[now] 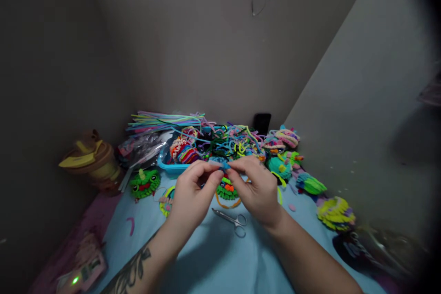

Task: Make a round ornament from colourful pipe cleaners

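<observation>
My left hand [195,186] and my right hand [257,187] meet at the middle, thumbs and forefingers pinched on a small blue fuzzy piece [224,165]. Much of this piece is hidden by the fingertips, so its exact kind does not show. Just behind and below the fingers lies a green crocheted piece [227,190] with red and orange parts. An orange strand [228,206] curves in front of it. Small silver scissors [234,221], their blades pointing left, rest on the light blue cloth [210,257] beneath my hands.
A blue tray [172,169] overflows with yarn strands [237,135]. Pastel fuzzy stems [165,121] lie behind it, near a dark phone [262,123]. A green frog-like piece [145,183] and a brown lidded cup [103,167] stand left; several crocheted pieces [336,213] line the right.
</observation>
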Demonstrator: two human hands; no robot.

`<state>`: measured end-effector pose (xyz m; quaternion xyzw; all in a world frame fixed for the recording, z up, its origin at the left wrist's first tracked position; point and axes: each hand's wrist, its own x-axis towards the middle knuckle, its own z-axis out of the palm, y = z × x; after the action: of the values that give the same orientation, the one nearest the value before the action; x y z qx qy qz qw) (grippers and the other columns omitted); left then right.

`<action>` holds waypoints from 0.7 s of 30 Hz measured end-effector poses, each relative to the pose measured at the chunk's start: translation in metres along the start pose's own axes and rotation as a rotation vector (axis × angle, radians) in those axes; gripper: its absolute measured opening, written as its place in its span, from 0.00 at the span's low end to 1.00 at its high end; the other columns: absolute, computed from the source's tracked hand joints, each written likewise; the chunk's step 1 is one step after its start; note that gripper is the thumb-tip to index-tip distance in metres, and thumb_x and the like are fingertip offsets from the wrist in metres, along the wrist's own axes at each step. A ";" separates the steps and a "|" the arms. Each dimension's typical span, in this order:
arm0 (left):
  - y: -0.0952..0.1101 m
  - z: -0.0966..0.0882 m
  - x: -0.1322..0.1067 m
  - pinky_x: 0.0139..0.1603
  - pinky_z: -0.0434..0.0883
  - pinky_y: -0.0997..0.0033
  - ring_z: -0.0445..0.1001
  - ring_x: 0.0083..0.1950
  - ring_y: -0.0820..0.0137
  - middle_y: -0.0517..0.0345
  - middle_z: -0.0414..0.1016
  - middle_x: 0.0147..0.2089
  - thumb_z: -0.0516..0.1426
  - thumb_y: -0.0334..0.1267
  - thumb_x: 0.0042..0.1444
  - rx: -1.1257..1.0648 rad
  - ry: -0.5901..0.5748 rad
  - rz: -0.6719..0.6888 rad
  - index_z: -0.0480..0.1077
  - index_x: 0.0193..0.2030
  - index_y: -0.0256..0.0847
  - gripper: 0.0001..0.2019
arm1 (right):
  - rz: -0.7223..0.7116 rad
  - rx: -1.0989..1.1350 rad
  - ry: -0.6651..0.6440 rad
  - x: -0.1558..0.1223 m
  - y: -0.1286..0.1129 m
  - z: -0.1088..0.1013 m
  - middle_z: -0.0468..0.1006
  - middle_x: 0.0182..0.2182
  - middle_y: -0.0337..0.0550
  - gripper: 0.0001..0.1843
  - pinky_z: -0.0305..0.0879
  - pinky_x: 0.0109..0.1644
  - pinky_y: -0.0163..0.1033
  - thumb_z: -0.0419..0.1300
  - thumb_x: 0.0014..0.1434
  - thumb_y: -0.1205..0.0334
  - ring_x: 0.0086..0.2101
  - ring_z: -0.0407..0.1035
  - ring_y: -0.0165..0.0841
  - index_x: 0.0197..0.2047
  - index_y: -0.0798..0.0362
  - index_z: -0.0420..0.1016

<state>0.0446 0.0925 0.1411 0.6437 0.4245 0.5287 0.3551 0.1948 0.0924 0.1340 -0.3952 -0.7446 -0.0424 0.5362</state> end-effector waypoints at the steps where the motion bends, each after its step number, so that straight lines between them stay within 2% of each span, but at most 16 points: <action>1: 0.000 0.000 0.000 0.33 0.69 0.73 0.72 0.34 0.71 0.57 0.75 0.33 0.57 0.37 0.53 -0.021 0.005 -0.016 0.73 0.32 0.39 0.05 | -0.015 -0.021 0.003 -0.001 0.001 0.000 0.75 0.30 0.41 0.05 0.67 0.38 0.38 0.58 0.58 0.70 0.33 0.70 0.32 0.37 0.52 0.72; 11: 0.000 0.003 -0.002 0.30 0.69 0.75 0.72 0.32 0.72 0.59 0.75 0.30 0.60 0.37 0.50 -0.104 0.041 -0.101 0.73 0.31 0.39 0.04 | -0.160 -0.124 0.055 -0.008 0.000 0.006 0.74 0.28 0.42 0.07 0.66 0.35 0.39 0.59 0.55 0.71 0.31 0.69 0.33 0.37 0.51 0.74; 15: -0.002 0.001 0.000 0.31 0.69 0.75 0.71 0.31 0.73 0.58 0.74 0.30 0.59 0.36 0.51 -0.018 0.045 -0.019 0.73 0.30 0.38 0.04 | -0.153 -0.116 0.031 -0.011 0.000 0.008 0.74 0.28 0.43 0.08 0.65 0.35 0.40 0.58 0.55 0.71 0.31 0.68 0.33 0.36 0.50 0.74; 21: -0.001 -0.005 0.001 0.37 0.69 0.72 0.71 0.37 0.70 0.56 0.73 0.34 0.57 0.32 0.54 0.115 0.079 0.162 0.73 0.33 0.39 0.03 | -0.026 -0.031 -0.007 -0.009 0.000 0.010 0.75 0.33 0.44 0.08 0.68 0.40 0.42 0.58 0.57 0.68 0.35 0.70 0.34 0.40 0.49 0.73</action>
<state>0.0394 0.0943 0.1415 0.6740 0.4144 0.5551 0.2566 0.1879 0.0924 0.1218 -0.3942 -0.7507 -0.0595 0.5268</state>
